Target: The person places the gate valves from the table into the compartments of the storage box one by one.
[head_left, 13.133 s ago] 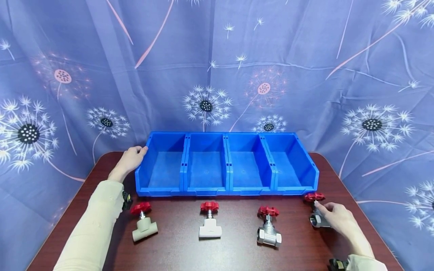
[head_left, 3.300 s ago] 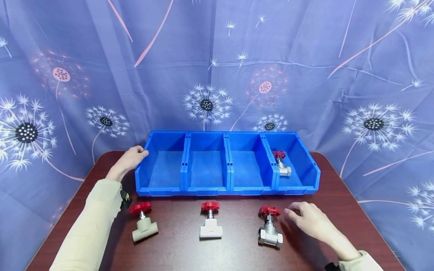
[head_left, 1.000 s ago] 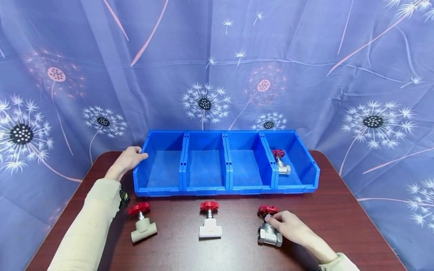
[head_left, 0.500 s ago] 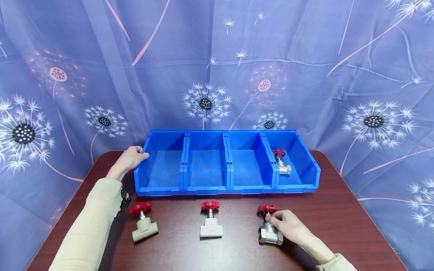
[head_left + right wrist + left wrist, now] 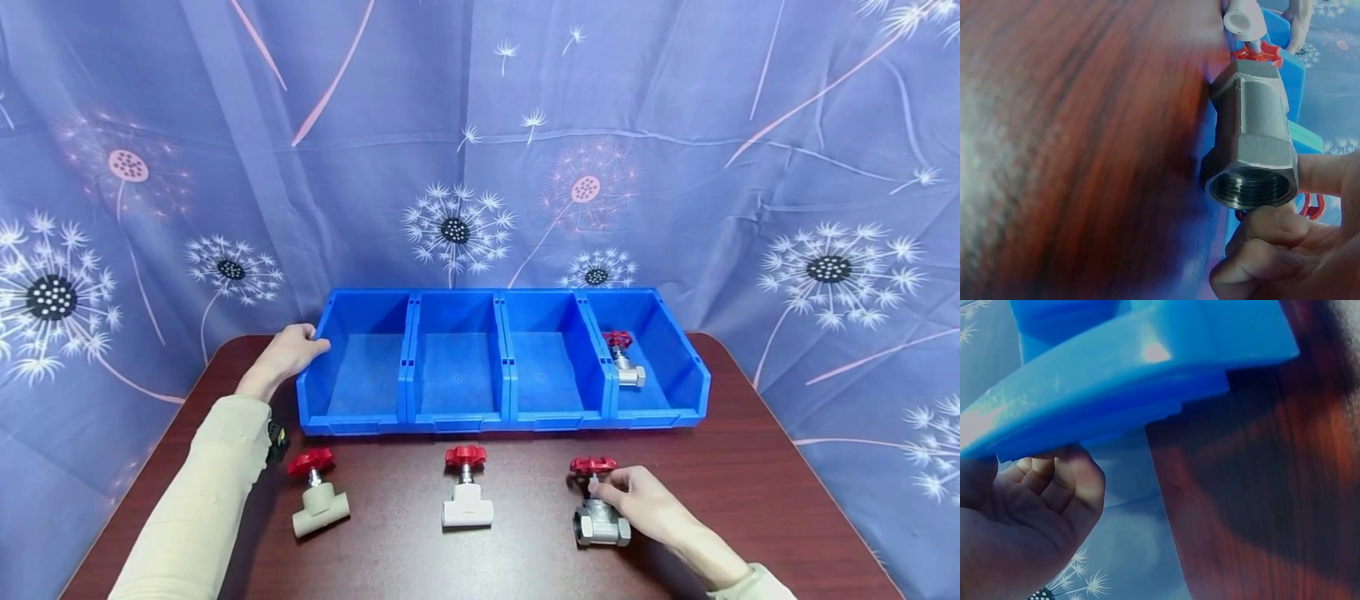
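My left hand (image 5: 287,354) grips the left side wall of the row of joined blue bins (image 5: 459,423). In the left wrist view its curled fingers (image 5: 1066,478) lie under the bin's rim. My right hand (image 5: 648,504) pinches the neck of a steel gate valve (image 5: 602,530) with a red handwheel (image 5: 593,466), at the front right. Seen from the right wrist, the valve's threaded open end (image 5: 1252,189) faces the camera, and the thumb and curled fingers sit around its neck, close over the table.
A smaller steel valve (image 5: 631,377) lies in the rightmost bin. Before the bins on the dark wooden table (image 5: 390,567) lie a white plastic valve (image 5: 467,506) and a beige one (image 5: 320,507), both with red handwheels. A dandelion-patterned curtain (image 5: 465,125) hangs behind.
The far-right valve went from the table into the rightmost bin. My right hand then moved left onto the larger steel valve, which has just turned slightly. My left hand stayed on the bin.
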Motion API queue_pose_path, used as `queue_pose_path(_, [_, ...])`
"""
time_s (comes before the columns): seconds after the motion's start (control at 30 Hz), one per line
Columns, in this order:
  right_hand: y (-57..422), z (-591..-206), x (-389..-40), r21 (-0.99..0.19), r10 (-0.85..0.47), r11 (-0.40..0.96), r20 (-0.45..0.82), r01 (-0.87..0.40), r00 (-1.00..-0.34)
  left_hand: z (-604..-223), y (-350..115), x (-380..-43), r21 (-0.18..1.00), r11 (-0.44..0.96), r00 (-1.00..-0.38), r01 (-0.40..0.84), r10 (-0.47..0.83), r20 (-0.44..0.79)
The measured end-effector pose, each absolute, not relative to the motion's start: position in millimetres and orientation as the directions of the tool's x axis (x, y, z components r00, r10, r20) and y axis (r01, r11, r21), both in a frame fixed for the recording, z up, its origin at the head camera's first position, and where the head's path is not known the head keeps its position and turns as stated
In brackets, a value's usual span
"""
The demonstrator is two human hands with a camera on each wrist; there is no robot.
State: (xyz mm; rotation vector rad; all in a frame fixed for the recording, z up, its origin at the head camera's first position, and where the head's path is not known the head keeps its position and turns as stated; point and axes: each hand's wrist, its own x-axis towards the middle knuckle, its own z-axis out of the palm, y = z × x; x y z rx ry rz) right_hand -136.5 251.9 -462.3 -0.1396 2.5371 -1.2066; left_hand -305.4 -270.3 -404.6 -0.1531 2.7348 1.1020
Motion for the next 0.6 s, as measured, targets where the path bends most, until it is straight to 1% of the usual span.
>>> queue_pose_path(0.17, [253.0,-458.3,-137.3,-0.755,-0.213,0.654,-0.242,0.046,-0.947,-405.3,-271.1,-305.1,0.681,0.717,-0.980,-0.148,-0.014,-0.198])
queue_pose_path(0.4, [253.3,-449.8,-140.1,-0.774,-0.195,0.631,-0.230,0.057,-0.954,-408.3,-272.3,-307.8,0.670,0.729,-0.981,-0.141,-0.011,-0.194])
queue_pose_path(0.6, [251.9,-443.7,-142.5,-0.792,-0.131,0.600,-0.234,0.111,-0.963,-408.3,-272.0,-306.5,0.677,0.722,-0.981,-0.144,-0.012,-0.195])
